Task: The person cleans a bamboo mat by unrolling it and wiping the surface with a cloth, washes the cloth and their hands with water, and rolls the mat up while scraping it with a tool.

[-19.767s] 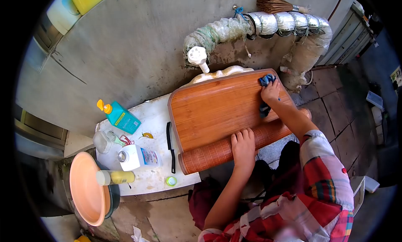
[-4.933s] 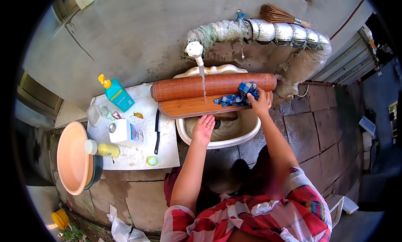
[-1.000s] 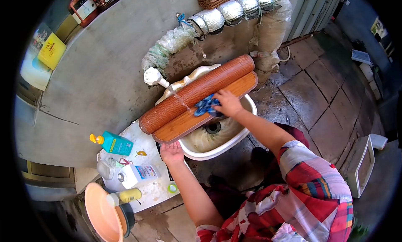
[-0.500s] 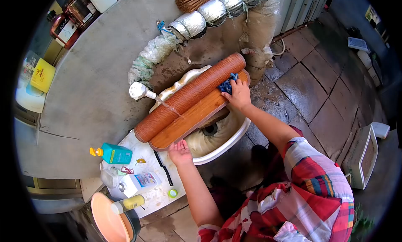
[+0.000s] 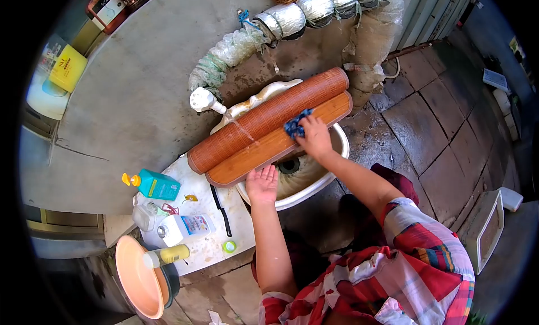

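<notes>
A brown bamboo mat [image 5: 269, 120], mostly rolled up with one flat strip [image 5: 247, 163] showing, lies across a white basin [image 5: 314, 193]. My right hand [image 5: 315, 137] presses a bunched dark blue cloth [image 5: 297, 123] onto the flat strip, right of its middle. Palm up, my left hand [image 5: 263, 184] is at the strip's lower edge with its fingers stretched out; whether the fingertips touch the mat I cannot tell. Water runs from a white-handled tap [image 5: 206, 102] onto the roll.
Left of the basin, a white slab [image 5: 196, 255] carries a black-handled knife [image 5: 222, 212], a teal pump bottle [image 5: 157, 184], a white bottle [image 5: 185, 228] and a yellowish container [image 5: 167, 256]. A peach basin [image 5: 132, 274] stands below. A wrapped pipe [image 5: 281, 20] arches behind the tap.
My right hand has slid the blue cloth leftward along the flat strip. My left hand has shifted right along the mat's lower edge. The whole view has shifted slightly.
</notes>
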Demonstrator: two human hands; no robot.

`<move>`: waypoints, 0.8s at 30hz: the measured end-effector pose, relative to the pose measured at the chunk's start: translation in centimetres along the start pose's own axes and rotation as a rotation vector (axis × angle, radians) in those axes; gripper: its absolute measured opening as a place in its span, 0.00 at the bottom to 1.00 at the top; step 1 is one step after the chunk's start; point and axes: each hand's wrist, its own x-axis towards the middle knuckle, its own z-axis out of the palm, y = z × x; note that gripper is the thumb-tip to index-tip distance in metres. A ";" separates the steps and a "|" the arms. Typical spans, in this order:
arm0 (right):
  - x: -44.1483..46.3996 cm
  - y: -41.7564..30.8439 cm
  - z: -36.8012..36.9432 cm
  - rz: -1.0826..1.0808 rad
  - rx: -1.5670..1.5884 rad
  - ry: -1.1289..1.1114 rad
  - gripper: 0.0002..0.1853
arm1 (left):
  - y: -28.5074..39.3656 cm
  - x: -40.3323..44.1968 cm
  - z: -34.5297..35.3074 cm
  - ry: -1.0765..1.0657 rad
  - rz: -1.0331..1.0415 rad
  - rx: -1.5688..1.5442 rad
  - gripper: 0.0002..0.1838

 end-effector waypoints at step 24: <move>-5.3 -12.3 -6.0 -0.337 0.618 -0.421 0.23 | -1.7 -0.3 0.8 -0.588 -0.020 -0.411 0.22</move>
